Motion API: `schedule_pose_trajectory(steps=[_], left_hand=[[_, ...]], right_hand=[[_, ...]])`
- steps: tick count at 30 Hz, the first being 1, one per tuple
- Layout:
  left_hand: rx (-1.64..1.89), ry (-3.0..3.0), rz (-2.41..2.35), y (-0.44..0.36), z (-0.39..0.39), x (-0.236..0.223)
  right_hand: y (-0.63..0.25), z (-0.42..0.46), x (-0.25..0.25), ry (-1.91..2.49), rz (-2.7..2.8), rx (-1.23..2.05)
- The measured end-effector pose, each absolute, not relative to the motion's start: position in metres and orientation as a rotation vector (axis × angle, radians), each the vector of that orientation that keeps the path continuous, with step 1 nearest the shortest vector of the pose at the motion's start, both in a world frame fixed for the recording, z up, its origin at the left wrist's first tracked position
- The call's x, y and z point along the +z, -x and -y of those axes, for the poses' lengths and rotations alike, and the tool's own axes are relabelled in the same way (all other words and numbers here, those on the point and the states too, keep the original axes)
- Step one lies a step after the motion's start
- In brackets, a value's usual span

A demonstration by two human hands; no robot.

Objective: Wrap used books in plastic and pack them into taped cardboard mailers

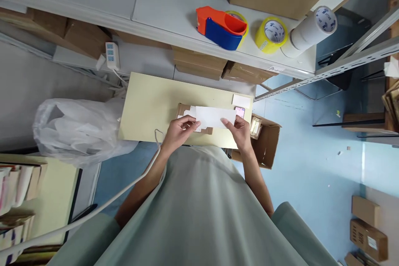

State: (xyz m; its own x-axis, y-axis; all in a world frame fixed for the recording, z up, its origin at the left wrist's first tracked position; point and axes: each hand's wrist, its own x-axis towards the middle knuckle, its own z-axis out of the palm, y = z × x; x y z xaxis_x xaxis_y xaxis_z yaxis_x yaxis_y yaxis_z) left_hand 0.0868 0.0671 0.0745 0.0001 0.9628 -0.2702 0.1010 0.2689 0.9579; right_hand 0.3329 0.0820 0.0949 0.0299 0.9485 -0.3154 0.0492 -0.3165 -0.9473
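A plain white strip of paper (212, 115) is stretched between my two hands above the pale yellow table (149, 108). My left hand (180, 132) pinches at its left end, thumb against the fingers. At the right end, my right hand (240, 131) grips it with the thumb lying on top. Beneath the strip, partly hidden, is a flat brown cardboard piece (207, 131) with smaller white pieces on it. A phone (240, 112) with a lit screen lies just beyond my right hand, and a white card (241, 100) sits behind it.
On the shelf stand an orange-and-blue tape dispenser (222, 28), yellow tape (264, 45) and white rolls (307, 33). An open carton (269, 145) stands right of the table. Left are a plastic bag (81, 129) and a power strip (112, 55). A white cable (124, 189) crosses my left arm.
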Motion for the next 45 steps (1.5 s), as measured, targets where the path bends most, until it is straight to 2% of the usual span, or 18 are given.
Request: schedule_pose_trajectory(steps=[7, 12, 18, 27, 39, 45], left_hand=[[1.133, -1.016, -1.290, -0.058, -0.065, 0.068], [1.058, -0.808, -1.185, -0.032, -0.062, 0.068], [0.933, -0.860, -0.957, -0.004, -0.053, 0.085], [1.042, -0.857, -0.892, 0.007, -0.050, 0.092], [1.062, -0.892, -0.877, 0.009, -0.048, 0.084], [1.118, -0.917, -0.924, 0.006, -0.042, 0.078]], right_hand=[[-0.313, -0.079, 0.118, 1.257, 1.329, 1.349], [-0.299, -0.079, 0.126, 1.248, 1.431, 1.291], [-0.283, -0.078, 0.133, 1.244, 1.464, 1.163], [-0.272, -0.076, 0.142, 1.285, 1.571, 1.076], [-0.272, -0.070, 0.134, 1.277, 1.603, 1.088], [-0.277, -0.073, 0.121, 1.305, 1.821, 1.053]])
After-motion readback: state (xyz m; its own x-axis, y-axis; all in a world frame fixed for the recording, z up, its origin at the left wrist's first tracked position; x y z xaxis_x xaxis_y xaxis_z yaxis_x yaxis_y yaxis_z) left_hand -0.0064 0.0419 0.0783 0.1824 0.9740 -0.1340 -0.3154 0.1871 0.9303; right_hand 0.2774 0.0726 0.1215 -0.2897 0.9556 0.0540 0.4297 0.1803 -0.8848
